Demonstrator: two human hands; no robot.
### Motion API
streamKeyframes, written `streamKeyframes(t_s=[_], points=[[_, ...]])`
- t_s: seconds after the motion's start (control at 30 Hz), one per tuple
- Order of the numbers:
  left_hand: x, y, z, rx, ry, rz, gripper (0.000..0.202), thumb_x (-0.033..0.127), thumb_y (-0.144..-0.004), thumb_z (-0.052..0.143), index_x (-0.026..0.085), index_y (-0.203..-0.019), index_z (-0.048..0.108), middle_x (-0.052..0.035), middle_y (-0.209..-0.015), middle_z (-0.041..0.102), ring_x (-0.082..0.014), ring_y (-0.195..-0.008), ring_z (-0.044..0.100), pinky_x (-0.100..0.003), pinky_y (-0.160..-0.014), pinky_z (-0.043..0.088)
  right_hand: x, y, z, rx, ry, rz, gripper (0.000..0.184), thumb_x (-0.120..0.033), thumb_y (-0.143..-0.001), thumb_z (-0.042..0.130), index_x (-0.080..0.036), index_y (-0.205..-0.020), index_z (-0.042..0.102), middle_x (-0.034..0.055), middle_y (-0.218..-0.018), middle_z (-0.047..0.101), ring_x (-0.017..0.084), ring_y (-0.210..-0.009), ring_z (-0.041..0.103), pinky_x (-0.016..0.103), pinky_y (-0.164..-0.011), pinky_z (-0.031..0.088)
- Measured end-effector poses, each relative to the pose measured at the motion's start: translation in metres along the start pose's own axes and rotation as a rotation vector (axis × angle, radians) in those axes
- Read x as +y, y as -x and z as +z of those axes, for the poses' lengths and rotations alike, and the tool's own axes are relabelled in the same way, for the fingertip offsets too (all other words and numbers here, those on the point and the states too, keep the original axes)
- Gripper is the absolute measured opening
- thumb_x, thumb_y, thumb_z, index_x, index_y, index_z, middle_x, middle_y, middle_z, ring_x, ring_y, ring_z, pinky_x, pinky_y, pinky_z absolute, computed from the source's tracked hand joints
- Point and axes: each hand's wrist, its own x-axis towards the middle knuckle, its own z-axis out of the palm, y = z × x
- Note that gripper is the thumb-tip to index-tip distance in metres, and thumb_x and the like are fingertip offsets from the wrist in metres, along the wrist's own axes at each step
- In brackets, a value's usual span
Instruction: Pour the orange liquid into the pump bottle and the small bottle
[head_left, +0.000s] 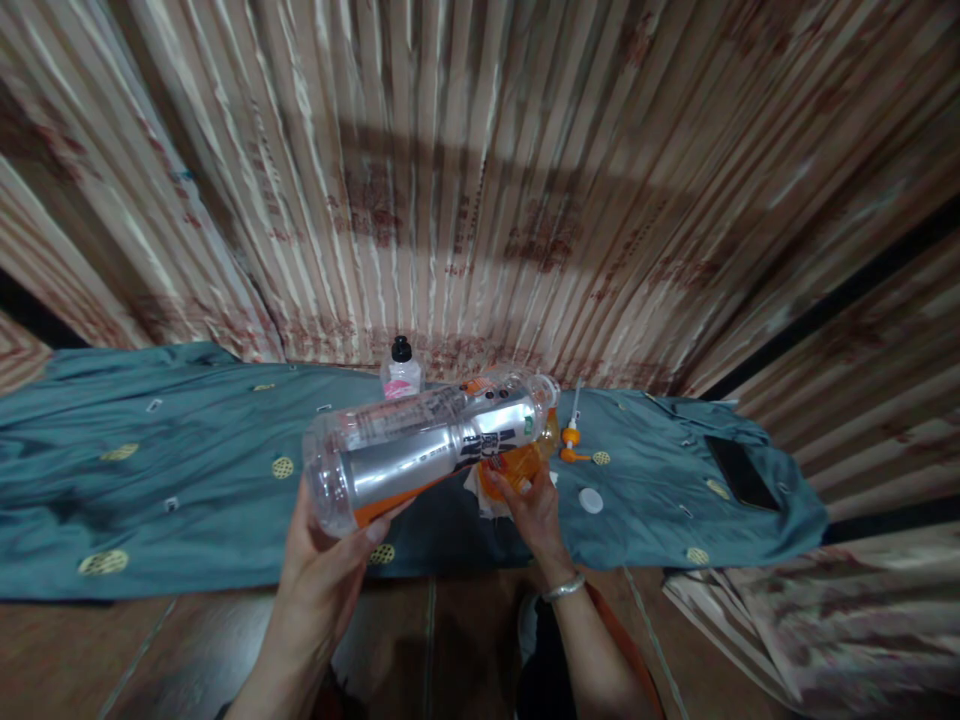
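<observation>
A large clear plastic bottle [420, 450] with a silver and orange label lies tilted in my left hand [322, 560], which grips it near its base. Its open neck points right, over a smaller bottle of orange liquid [517, 465]. My right hand [534, 510] is closed around that smaller bottle, low over the cloth. Part of the orange bottle is hidden behind the large one. White tissue [487, 503] lies under it. An orange pump top [571, 440] with its tube rests to the right, and a round white cap [591, 500] lies nearby.
Behind the large bottle stands a clear bottle with a black cap [402, 368]. A dark phone [741, 472] lies toward the right end of the green cloth [210, 470]. A pleated patterned curtain [450, 200] hangs directly behind.
</observation>
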Motion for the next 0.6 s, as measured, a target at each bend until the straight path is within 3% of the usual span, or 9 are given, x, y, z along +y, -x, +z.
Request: streamKeyframes(t_s=[0.6], points=[[0.0011,0.0015,0.0006,-0.009,0.008,0.016,0.079,0.023,-0.056,0.085,0.030,-0.130,0.058,-0.0088,-0.126,0.064,-0.0371,-0.120,0.057,-0.051,-0.096,0.052,0.0031,-0.0009,0.0004,0.002,0.020,0.008,0.061,-0.053,-0.069,0.073,-0.016,-0.114,0.054,0.0138,-0.101,0.073,0.031,-0.093,0.071,0.041,-0.078,0.057]])
